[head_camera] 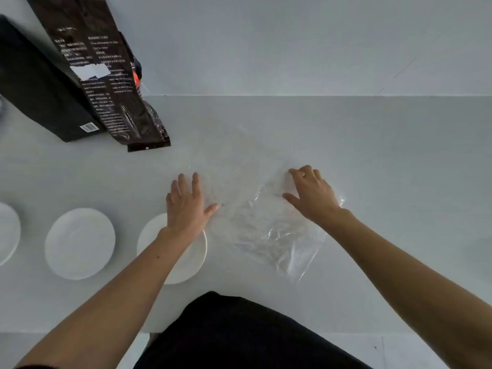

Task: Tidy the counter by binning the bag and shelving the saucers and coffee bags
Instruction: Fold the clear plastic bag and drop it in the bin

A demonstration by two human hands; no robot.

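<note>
Three white saucers sit in a row along the near left of the pale desk (372, 134): the first saucer (8, 233) cut by the left edge of view, the second saucer (80, 243) whole and apart from its neighbours, the third saucer (183, 259) partly hidden under the left wrist and forearm. Two dark coffee bags stand at the far left, leaning toward the wall: a matte black bag (40, 86) with a barcode label low on its side, and just beside it a glossy brown bag (106, 75) printed with white text and bearing a torn white sticker. Left hand (186, 206): palm down, fingers spread flat, thumb out, resting on the left edge of a clear plastic bag (266, 230); its grip is open and encloses nothing. Clear plastic bag: crumpled, lying flat on the desk at centre, between the two hands, its near corner pointing toward the person. Right hand (311, 195): palm down on the bag's right portion, fingers curled with the tips pressing into the film; whether film is pinched in this grip cannot be told. Dark clothing (239, 334) fills the near edge at centre.
</note>
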